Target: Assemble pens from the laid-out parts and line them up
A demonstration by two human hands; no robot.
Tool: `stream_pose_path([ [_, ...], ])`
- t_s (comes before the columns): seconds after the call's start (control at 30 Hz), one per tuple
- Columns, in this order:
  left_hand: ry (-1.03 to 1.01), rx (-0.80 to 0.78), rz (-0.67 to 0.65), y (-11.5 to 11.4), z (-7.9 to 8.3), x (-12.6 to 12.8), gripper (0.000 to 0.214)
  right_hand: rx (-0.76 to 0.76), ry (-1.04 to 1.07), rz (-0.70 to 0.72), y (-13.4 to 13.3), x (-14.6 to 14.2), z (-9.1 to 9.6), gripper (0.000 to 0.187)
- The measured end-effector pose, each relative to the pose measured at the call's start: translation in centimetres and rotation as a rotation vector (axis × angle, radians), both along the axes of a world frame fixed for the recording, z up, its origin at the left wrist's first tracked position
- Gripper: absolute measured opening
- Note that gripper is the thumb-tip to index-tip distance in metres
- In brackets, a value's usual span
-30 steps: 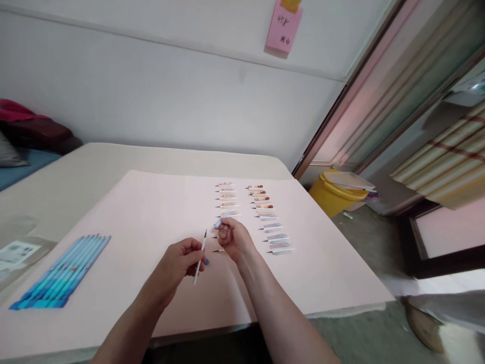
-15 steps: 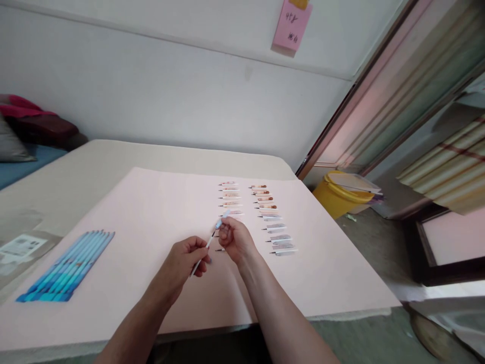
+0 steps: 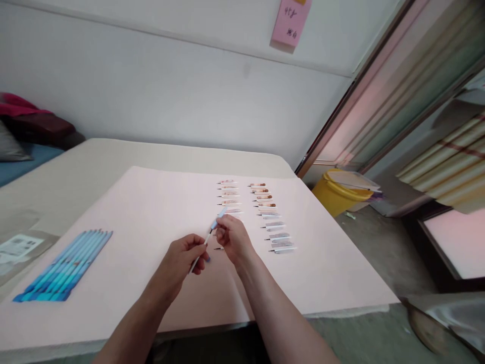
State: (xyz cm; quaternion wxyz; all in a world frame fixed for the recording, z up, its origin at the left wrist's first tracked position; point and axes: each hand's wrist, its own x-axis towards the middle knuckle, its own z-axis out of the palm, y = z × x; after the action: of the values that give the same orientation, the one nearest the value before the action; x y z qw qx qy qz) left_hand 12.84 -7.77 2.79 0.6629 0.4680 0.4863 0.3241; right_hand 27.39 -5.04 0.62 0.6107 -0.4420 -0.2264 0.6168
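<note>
My left hand [image 3: 188, 253] pinches a slim white pen refill [image 3: 194, 263], which slants up to the right. My right hand [image 3: 235, 237] is closed on a small light-blue pen cap [image 3: 221, 214] at the refill's upper end. A dark tip shows where the refill meets the cap; how deep it sits inside I cannot tell. Just past my hands, several refills with pale patterned pieces beside them [image 3: 228, 194] lie in a column, partly hidden by my right hand. A second column of refills with brown and grey patterned pieces [image 3: 282, 236] lies to the right.
Several blue pen barrels [image 3: 68, 265] lie side by side at the left of the pink sheet [image 3: 151, 303] covering the table. A plastic bag with a white label [image 3: 18, 246] is at the left edge. A yellow bucket [image 3: 335, 192] stands on the floor beyond the right edge.
The light-blue cap has come down along the refill, so less of the dark tip shows between them. Both hands stay nearly in place; the view has shifted slightly.
</note>
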Motion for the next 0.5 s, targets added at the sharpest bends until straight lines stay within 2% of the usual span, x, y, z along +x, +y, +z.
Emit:
stream_pose_path([
  [0.2, 0.008, 0.020, 0.056, -0.1, 0.1, 0.3, 0.015, 0.017, -0.045, 0.026, -0.3, -0.5, -0.1, 0.017],
  [0.33, 0.043, 0.007, 0.042, 0.4, 0.3, -0.7, 0.014, 0.034, -0.066, -0.054, -0.1, -0.2, -0.1, 0.018],
  [0.4, 0.046, 0.019, 0.107, 1.1, 0.3, -1.9, 0.014, 0.034, -0.063, -0.128, 0.1, 0.1, -0.2, 0.019],
  [0.5, -0.056, 0.015, 0.295, 2.1, 0.2, -3.7, 0.014, 0.023, -0.059, -0.156, 0.2, 0.5, -0.1, 0.018],
])
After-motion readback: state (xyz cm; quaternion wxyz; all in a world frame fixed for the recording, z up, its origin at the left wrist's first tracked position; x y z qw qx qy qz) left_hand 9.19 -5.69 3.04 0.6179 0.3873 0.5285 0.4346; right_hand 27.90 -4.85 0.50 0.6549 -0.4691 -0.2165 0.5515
